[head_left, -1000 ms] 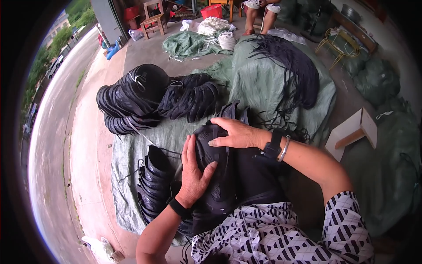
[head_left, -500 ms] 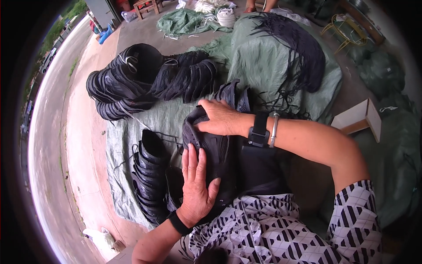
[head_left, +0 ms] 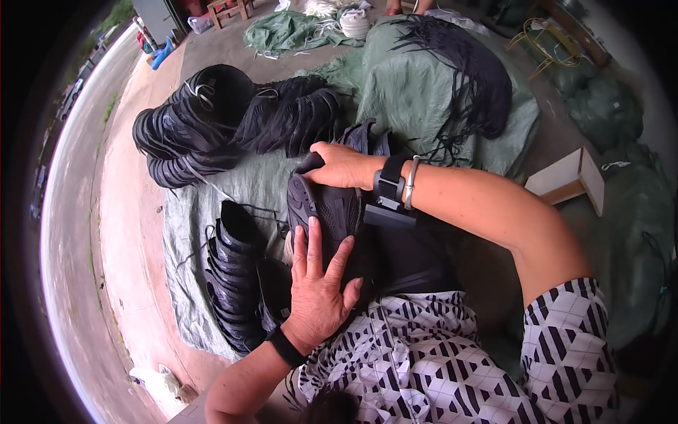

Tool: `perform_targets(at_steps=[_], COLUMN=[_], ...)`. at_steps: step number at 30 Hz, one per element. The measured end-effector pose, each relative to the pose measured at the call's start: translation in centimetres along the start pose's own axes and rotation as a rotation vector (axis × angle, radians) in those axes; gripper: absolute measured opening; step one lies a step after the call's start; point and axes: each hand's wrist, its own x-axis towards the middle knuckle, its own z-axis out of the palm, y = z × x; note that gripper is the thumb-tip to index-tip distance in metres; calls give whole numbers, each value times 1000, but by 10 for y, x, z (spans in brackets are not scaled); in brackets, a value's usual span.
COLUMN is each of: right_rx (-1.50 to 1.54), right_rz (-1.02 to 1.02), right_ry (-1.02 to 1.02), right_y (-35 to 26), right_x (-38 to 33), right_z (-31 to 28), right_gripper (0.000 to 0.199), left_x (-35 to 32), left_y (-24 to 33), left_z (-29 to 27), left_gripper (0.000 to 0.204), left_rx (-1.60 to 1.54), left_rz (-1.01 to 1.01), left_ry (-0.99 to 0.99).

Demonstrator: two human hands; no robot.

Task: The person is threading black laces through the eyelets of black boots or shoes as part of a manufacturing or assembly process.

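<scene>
A black shoe upper (head_left: 335,212) with a mesh front lies over my lap. My right hand (head_left: 344,167) closes on its far opening edge, the thumb tucked against the inside. Flat on the near part of the upper rests my left hand (head_left: 314,300), fingers spread. Just left of that hand, a row of nested black shoe uppers (head_left: 234,283) runs along the sheet. Beyond my right hand stand a few more dark uppers (head_left: 366,139), partly hidden by it.
Large bundles of black uppers (head_left: 191,124) sit at the far left on a green woven sheet (head_left: 191,247). Dark fringed pieces (head_left: 480,78) drape over a covered heap (head_left: 395,78). A white box (head_left: 565,182) stands at right, a yellow-framed stool (head_left: 547,46) behind it.
The upper has turned so more of its mesh front shows. My left fingers have spread wider over it; my right hand still grips the far edge, a little farther left.
</scene>
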Motion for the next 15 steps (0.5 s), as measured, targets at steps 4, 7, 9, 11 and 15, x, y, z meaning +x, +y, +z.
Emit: perform_targets(at_steps=[4,7,9,11,15], right_rx=[186,-75,-172,-430,-423], right_rz=[-220,-467,-384,-583,-570], right_ry=[142,236,-126,70,137], right_y=[6,5,21,38,50], right_x=[-62,-140,-184,-217,-248], right_z=[-11,-6,-1,20,47], right_gripper=[67,41,29,17,3], left_x=[-26,-58,-80,-107,-128], left_y=[-7,-7,-7,-12,-10], left_z=[-1,-4,-2,-1,6], left_gripper=[61,80,74,62,28], left_rx=[-54,-170,-241,-179,-427], left_rz=[24,-6,-97,-175,-217], left_ry=[7,9,64,64,176])
